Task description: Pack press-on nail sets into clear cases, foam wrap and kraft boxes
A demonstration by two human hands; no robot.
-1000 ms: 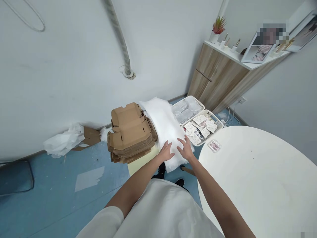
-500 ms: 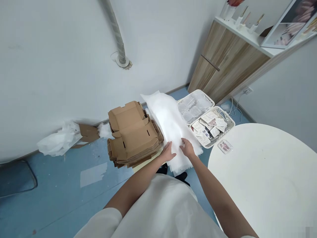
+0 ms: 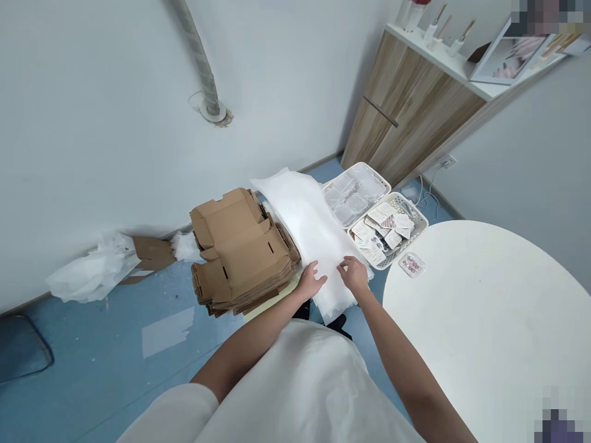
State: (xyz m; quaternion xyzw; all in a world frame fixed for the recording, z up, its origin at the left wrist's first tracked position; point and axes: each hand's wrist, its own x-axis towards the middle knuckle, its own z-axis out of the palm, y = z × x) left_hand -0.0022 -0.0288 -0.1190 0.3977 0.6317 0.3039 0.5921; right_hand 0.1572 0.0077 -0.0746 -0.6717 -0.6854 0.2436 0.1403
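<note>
A stack of thin white foam sheets (image 3: 302, 212) lies in front of me, its near end reaching toward my body. Over the near part of the stack, at its left side, is my left hand (image 3: 311, 282), open with the thumb and fingers apart. My right hand (image 3: 354, 274) is at the right side of the same stack. Its thumb and fingertips come together in a pinch against the white surface; what is between them, if anything, is too small to tell. Left of the sheets sits a pile of flat brown cardboard boxes (image 3: 240, 246), close to my left hand.
Beyond the right hand stand a white basket of printed cards (image 3: 422, 229) and a white tray of clear plastic cases (image 3: 386, 184). A round white table (image 3: 484, 307) bears a small clear case (image 3: 412, 264). A wooden cabinet (image 3: 415, 86) stands behind; white plastic bags (image 3: 92, 267) lie left.
My right hand's fingers have drawn together into a pinch. My left hand stays over the left side of the sheets, its fingers spread. The whole view has shifted slightly.
</note>
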